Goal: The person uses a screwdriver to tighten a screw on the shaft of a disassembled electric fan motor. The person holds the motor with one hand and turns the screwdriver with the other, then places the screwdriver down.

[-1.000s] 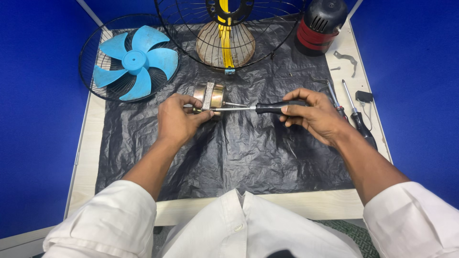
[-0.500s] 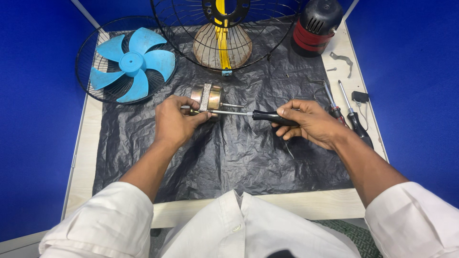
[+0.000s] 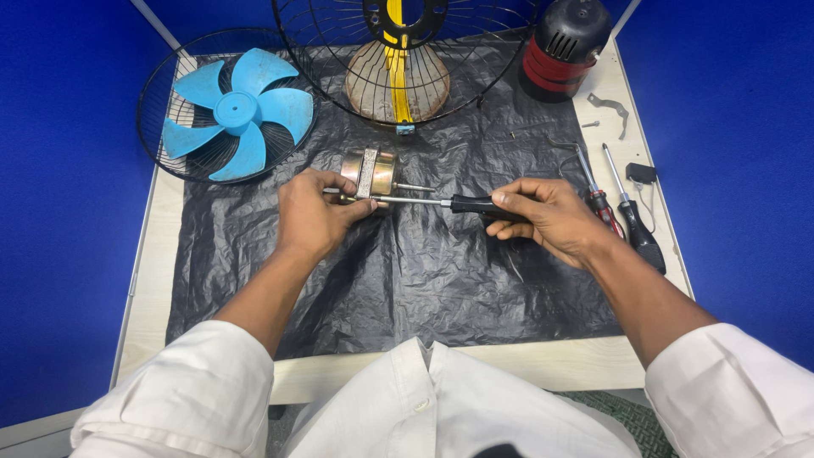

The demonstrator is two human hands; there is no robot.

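Observation:
My left hand [image 3: 312, 214] grips a small metal fan motor [image 3: 370, 172] with a short shaft sticking out to the right, held just above the black plastic sheet [image 3: 424, 280]. My right hand [image 3: 547, 219] is closed on the black handle of a screwdriver [image 3: 432, 202]. Its thin steel shank runs left, level with the table, and its tip meets the motor at my left fingers. The exact contact spot is hidden by my left thumb.
A blue fan blade [image 3: 237, 110] lies in a black wire guard [image 3: 161, 93] at the back left. Another wire guard on a fan base [image 3: 398, 72] stands at the back centre, a red-and-black motor housing [image 3: 561, 49] at the back right. Two screwdrivers [image 3: 623, 208] and small metal parts [image 3: 610, 106] lie right.
The view has shifted slightly. My right hand has slid a little to the right along the screwdriver, drawing the shank out; my left hand still holds the motor in place.

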